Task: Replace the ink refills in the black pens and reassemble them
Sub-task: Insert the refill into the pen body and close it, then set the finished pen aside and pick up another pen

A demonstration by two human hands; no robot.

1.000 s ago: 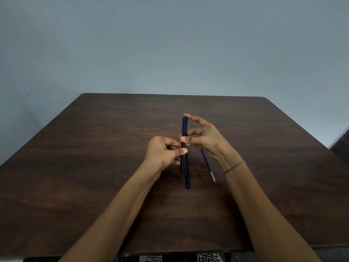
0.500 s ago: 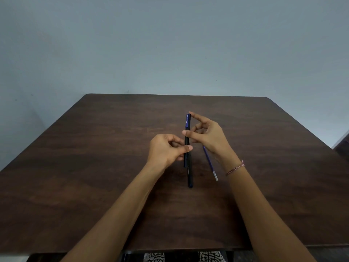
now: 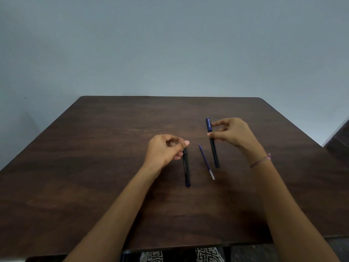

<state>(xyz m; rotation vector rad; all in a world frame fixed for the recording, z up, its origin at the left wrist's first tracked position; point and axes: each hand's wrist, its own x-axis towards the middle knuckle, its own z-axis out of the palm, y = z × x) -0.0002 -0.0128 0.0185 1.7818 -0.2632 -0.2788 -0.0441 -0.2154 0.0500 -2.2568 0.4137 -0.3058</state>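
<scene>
Two black pens and a loose refill are on the dark wooden table [image 3: 94, 167]. My right hand [image 3: 232, 133] pinches the upper part of a black pen with a blue clip [image 3: 212, 143], which slants down toward me. My left hand [image 3: 166, 149] has its fingers curled round the far end of a second black pen [image 3: 186, 168] lying lengthwise on the table. Between the two pens lies a thin blue ink refill [image 3: 206, 161] with a clear near end; neither hand touches it.
A plain blue-grey wall stands behind the table's far edge [image 3: 170, 96]. The near edge [image 3: 170, 246] runs under my forearms, with patterned cloth [image 3: 206, 255] showing below it. A dark object [image 3: 340, 137] sits off the right side.
My hands have moved apart. The right hand carried the blue-clipped pen to the right, past the refill; the left hand stayed on the other pen.
</scene>
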